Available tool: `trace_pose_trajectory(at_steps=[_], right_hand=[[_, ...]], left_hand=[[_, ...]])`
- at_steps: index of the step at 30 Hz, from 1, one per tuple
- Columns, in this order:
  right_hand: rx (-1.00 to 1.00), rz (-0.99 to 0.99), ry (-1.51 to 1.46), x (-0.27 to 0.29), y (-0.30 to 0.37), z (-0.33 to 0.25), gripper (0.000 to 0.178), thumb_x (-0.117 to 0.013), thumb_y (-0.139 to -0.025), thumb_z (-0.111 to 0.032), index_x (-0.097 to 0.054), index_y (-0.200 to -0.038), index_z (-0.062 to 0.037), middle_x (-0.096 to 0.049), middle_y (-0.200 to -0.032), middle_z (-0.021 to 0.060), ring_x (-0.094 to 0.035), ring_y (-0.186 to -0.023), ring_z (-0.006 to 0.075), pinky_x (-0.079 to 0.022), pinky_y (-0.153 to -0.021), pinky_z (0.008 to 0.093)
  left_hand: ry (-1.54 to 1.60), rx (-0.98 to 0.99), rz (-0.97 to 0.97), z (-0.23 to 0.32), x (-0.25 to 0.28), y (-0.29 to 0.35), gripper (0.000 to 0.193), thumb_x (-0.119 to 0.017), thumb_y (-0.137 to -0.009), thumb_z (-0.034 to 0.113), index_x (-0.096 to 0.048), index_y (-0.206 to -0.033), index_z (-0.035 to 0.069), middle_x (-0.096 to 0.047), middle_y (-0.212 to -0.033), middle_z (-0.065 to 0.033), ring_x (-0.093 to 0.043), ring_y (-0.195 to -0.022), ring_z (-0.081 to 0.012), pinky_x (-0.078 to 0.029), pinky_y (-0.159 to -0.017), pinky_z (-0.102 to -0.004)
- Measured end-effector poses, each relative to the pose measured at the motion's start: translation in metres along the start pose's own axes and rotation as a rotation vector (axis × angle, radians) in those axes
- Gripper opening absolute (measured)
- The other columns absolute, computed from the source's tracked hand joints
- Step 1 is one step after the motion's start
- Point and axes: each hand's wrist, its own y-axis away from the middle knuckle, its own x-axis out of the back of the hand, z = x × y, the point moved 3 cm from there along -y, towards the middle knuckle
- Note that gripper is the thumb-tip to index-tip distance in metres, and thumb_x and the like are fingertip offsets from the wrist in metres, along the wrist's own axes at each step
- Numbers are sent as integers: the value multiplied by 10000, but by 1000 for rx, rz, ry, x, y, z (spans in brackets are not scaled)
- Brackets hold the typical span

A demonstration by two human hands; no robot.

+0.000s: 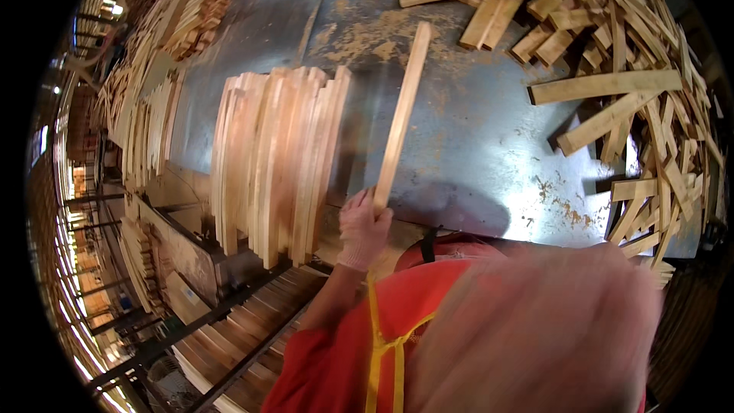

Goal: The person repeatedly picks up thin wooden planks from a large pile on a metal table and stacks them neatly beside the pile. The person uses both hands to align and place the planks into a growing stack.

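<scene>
A pale wooden strip [405, 107] slants upward from my left hand [363, 228], which wears a light glove and is closed round its lower end. The strip's far part extends over the metal table. Left of it, a row of similar strips [275, 157] stands packed side by side, their near ends reaching past the table edge. My right hand [550, 321] looms large and close at the lower right. Motion smears it, so neither its fingers nor anything in them can be made out.
A jumbled heap of wooden pieces [604, 38] covers the table's right side. Sawdust marks the metal tabletop [459, 138]. More stacked strips [202, 8] lie at the far left. Boards [260, 317] rest below the table edge, beside a dark metal rail [172, 340].
</scene>
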Motion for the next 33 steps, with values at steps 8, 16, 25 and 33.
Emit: trace_pose_trajectory(at_steps=[8, 16, 25, 33], right_hand=[[-67, -23, 462, 15, -14, -45, 590, -701, -981, -226, -473, -1470, 11, -543, -1264, 134, -568, -1100, 219, -445, -925, 337], [-271, 144, 917, 110, -14, -166, 683, -719, -979, -248, -408, -1524, 22, -516, -1369, 165, -538, -1215, 243, -416, -1024, 372], [-399, 366, 1258, 240, 66, -189, 792, -739, -977, -274, -335, -1584, 33, -486, -1486, 199, -504, -1346, 269, -384, -1136, 412], [-86, 523, 1266, 302, 144, -106, 891, -757, -975, -296, -269, -1638, 44, -459, -1591, 230, -475, -1461, 293, -355, -1235, 447]], left_hand=[[-618, 130, 227, -113, 48, 31, 782, -695, -915, 389, -409, -1590, 115, -463, -1582, -147, -439, -1447, -402, -315, -1230, -548], [-296, -374, 373, 23, 113, -25, 895, -739, -830, 415, -436, -1581, 33, -437, -1590, -253, -424, -1431, -481, -337, -1182, -592], [-192, -678, 36, 161, 32, -67, 801, -753, -823, 407, -533, -1512, 63, -531, -1517, -204, -496, -1397, -389, -413, -1132, -541], [-296, -855, 118, 345, -113, -185, 915, -802, -819, 457, -431, -1579, 108, -482, -1546, -149, -478, -1409, -353, -346, -1193, -470]])
